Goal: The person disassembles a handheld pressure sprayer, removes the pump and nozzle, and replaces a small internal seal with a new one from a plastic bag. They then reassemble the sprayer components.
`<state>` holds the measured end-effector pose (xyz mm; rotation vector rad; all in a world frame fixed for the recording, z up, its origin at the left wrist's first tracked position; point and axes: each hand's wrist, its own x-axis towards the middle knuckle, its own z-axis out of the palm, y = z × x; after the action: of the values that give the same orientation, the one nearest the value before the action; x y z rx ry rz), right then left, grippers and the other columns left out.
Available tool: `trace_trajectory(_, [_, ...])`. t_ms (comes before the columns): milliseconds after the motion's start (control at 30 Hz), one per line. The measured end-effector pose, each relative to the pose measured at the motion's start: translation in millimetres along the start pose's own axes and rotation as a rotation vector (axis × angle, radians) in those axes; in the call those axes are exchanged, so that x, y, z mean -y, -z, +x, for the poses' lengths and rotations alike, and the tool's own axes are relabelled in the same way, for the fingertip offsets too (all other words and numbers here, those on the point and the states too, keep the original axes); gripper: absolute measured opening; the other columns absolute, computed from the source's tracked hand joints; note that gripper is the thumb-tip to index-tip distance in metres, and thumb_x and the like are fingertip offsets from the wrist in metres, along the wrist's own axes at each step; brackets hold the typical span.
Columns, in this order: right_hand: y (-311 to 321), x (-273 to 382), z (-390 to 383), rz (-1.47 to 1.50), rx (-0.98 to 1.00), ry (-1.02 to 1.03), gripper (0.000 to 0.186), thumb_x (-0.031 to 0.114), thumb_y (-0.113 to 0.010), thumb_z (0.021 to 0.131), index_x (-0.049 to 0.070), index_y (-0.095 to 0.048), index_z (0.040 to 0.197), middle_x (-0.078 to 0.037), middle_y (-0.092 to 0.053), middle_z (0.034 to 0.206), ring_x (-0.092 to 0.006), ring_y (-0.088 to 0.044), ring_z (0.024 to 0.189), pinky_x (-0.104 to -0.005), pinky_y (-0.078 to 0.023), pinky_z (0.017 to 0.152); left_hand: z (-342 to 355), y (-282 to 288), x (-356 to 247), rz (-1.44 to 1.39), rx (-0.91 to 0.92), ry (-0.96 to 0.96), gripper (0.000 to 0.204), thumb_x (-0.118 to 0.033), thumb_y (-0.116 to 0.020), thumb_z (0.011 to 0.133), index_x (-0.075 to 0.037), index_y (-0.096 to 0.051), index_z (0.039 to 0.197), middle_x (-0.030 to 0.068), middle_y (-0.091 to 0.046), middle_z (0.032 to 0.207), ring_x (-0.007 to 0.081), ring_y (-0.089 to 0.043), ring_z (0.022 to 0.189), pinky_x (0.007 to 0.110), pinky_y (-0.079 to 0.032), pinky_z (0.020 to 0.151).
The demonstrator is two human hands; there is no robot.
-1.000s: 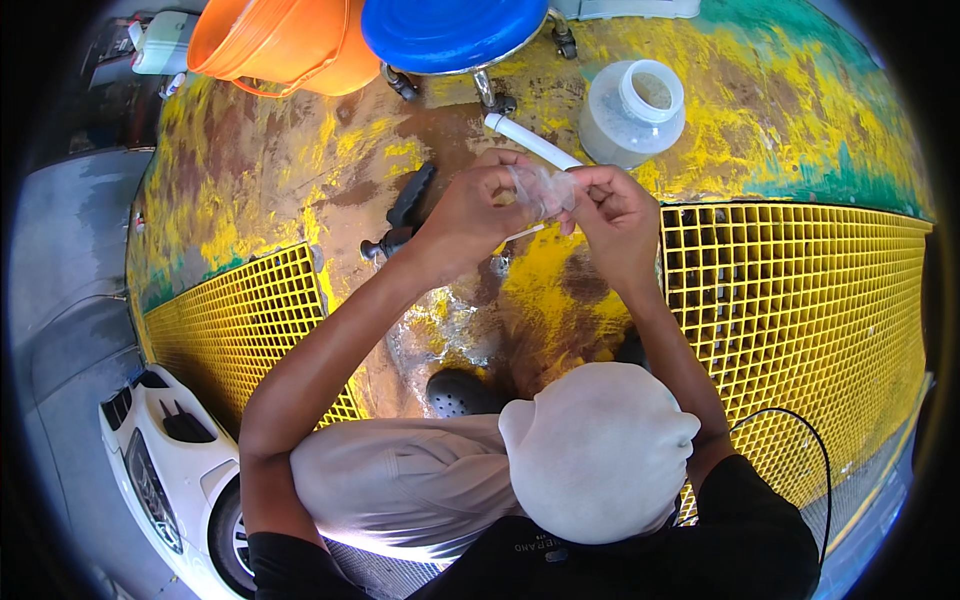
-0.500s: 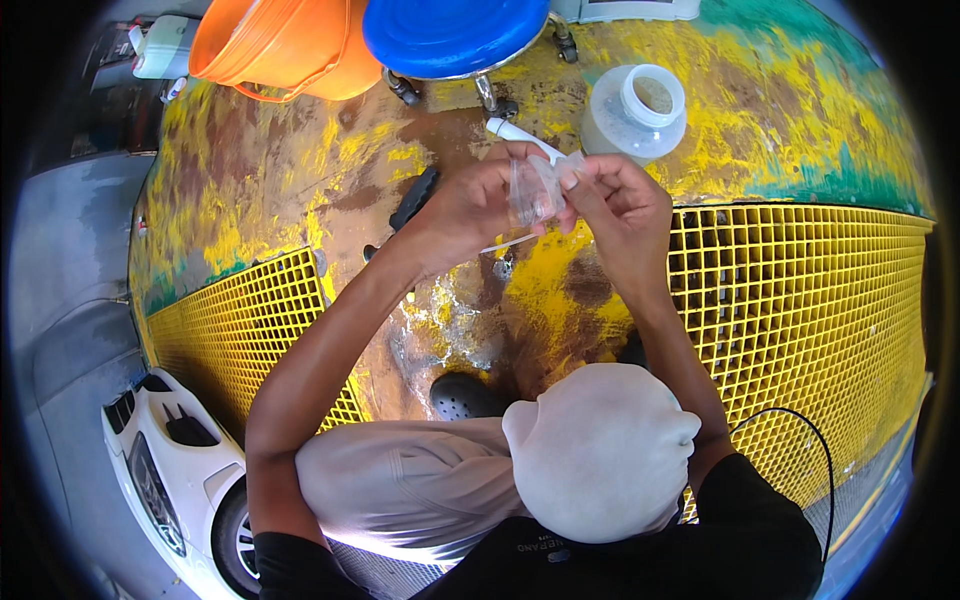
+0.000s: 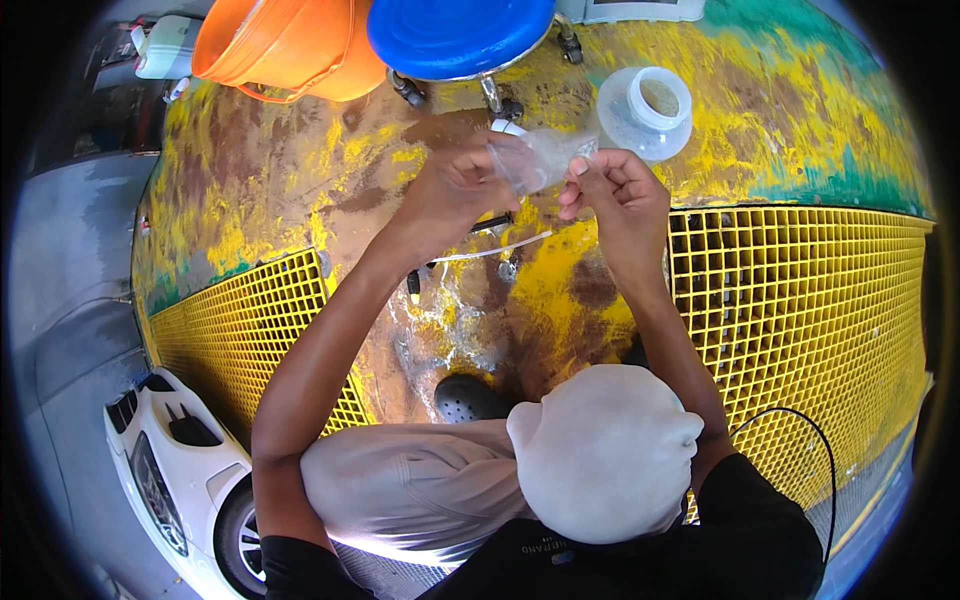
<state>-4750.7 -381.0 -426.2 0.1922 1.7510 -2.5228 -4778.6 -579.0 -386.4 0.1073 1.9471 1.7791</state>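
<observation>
A crumpled piece of clear plastic (image 3: pixel 545 165), which looks like a small bag, is stretched between my hands above the floor. My right hand (image 3: pixel 625 195) pinches its right end between thumb and fingers. On its other side, my left hand (image 3: pixel 455 190) grips the edge, with fingertips slightly smeared by motion. Just beyond the plastic, part of a white tube-like piece (image 3: pixel 508 127) shows. Below my hands are a thin white strip (image 3: pixel 500 248) and a black piece (image 3: pixel 490 225), partly hidden by the left hand. A translucent wide-mouthed jar (image 3: pixel 615 115) without a lid stands past my right hand.
At the far side stand an orange bucket (image 3: pixel 290 50) and a blue round stool (image 3: pixel 460 35) on castors. Yellow grating (image 3: pixel 800 290) lies to the right, with more grating (image 3: pixel 240 310) to the left. A white car (image 3: pixel 175 470) is at the lower left. The paint-worn floor (image 3: pixel 380 220) looks wet.
My left hand has shifted left and slightly up, drawing the plastic out wider. The white strip and black piece below are more exposed. My right hand keeps its pinch.
</observation>
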Motion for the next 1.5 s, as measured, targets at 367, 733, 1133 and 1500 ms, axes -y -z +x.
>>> trace_trajectory(367, [86.2,-137.4,1.1,-0.197,-0.147,-0.313,0.023,0.007,-0.064,0.093,-0.008,-0.059,0.111,-0.010,-0.068,0.077,-0.0154,-0.067,0.064,-0.0267,-0.056,0.060,-2.4,20.8,62.3,0.035,-0.126,0.342,0.016,-0.015,-0.066,0.094,-0.001,-0.069,0.101,0.0029,-0.068,0.088,0.0074,-0.063,0.075,0.022,-0.050,0.067])
trace_trajectory(733, [50.7,-113.1,-14.1,-0.175,0.272,-0.301,0.027,0.011,-0.068,0.092,-0.003,-0.062,0.115,-0.005,-0.068,0.083,-0.0130,-0.065,0.070,-0.0264,-0.053,0.062,-1.9,2.9,98.5,0.162,0.010,0.329,0.025,-0.023,-0.067,0.096,0.000,-0.069,0.103,-0.0003,-0.065,0.078,0.0029,-0.057,0.067,0.019,-0.046,0.061])
trace_trajectory(1133, [38.7,-148.3,18.1,-0.251,0.242,-0.382,0.018,0.014,-0.069,0.091,-0.004,-0.067,0.095,-0.007,-0.068,0.074,-0.0109,-0.063,0.063,-0.0256,-0.051,0.058,5.9,10.5,143.8,0.756,-0.089,-0.042,0.023,-0.014,-0.065,0.090,-0.007,-0.065,0.112,0.0089,-0.065,0.098,0.0233,-0.064,0.088,0.037,-0.051,0.076])
trace_trajectory(1500, [27.4,-174.4,39.9,-0.904,0.388,0.003,0.013,0.012,-0.069,0.087,-0.001,-0.069,0.086,-0.015,-0.067,0.072,-0.0211,-0.066,0.065,-0.0367,-0.050,0.060,-3.4,11.5,214.0,0.672,-0.082,0.141,0.031,-0.017,-0.065,0.090,-0.010,-0.059,0.120,0.0150,-0.062,0.114,0.0277,-0.061,0.111,0.041,-0.047,0.097])
